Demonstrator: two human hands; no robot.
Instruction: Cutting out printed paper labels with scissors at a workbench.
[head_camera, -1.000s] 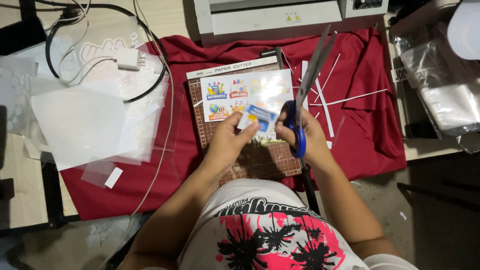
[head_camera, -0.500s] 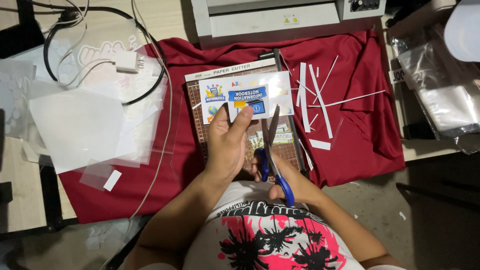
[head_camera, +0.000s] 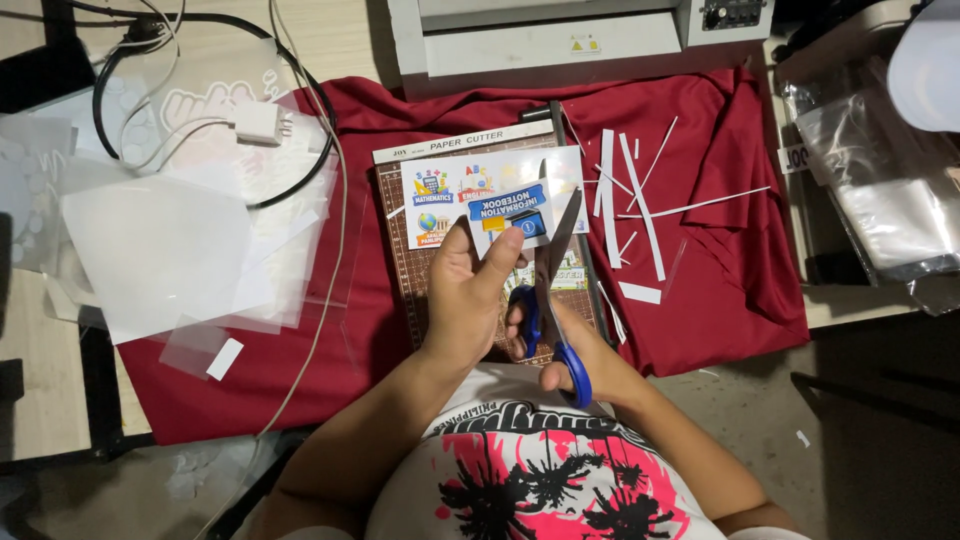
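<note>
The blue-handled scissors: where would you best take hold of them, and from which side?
Probably by the blue loop handles, coming from the near side. On the scissors the blades point away toward the laminated sheet, so the loops face the person; the right hand grips them there.

Two hands: the left hand (head_camera: 468, 300) and the right hand (head_camera: 572, 352). One pair of blue-handled scissors (head_camera: 552, 300). One laminated sheet of labels (head_camera: 490, 200). One paper cutter (head_camera: 480, 240). One red cloth (head_camera: 720, 250). One white charger (head_camera: 258, 124). One laminating machine (head_camera: 560, 35). About seven white trimmed strips (head_camera: 640, 205).
</note>
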